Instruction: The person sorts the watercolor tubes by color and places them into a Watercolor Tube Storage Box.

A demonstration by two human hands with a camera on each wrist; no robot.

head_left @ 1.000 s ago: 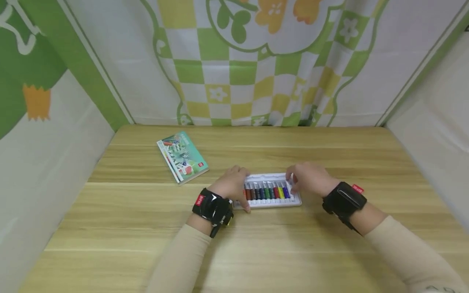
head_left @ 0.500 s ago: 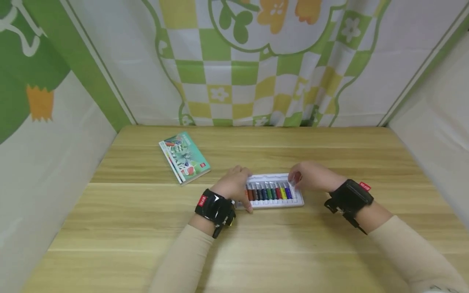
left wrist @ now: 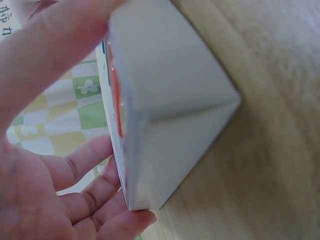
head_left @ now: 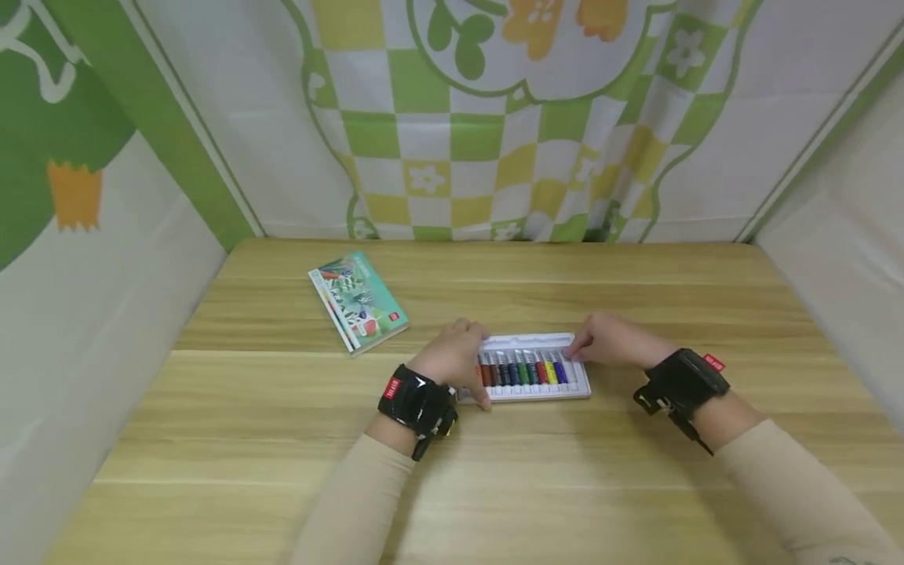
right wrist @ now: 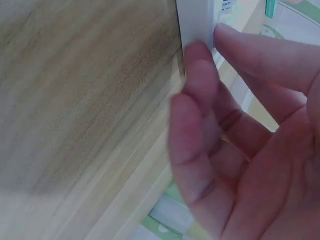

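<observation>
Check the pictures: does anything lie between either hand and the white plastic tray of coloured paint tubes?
Nothing visible does. The left hand grips the left end of the white plastic tray of coloured paint tubes, and the right hand touches its far right corner. The green booklet lies apart, to the left.

A tray (head_left: 526, 340) of paint tubes (head_left: 524, 369) lies mid-counter (head_left: 494, 471). The left hand (head_left: 452, 357) is at its left end, the right hand (head_left: 610, 341) at its right. A booklet (head_left: 358, 300) lies behind, to the left.

One white paint tray (head_left: 526, 339), roughly ten paint tubes (head_left: 523, 370) inside, one green booklet (head_left: 358, 299), two hands.
</observation>
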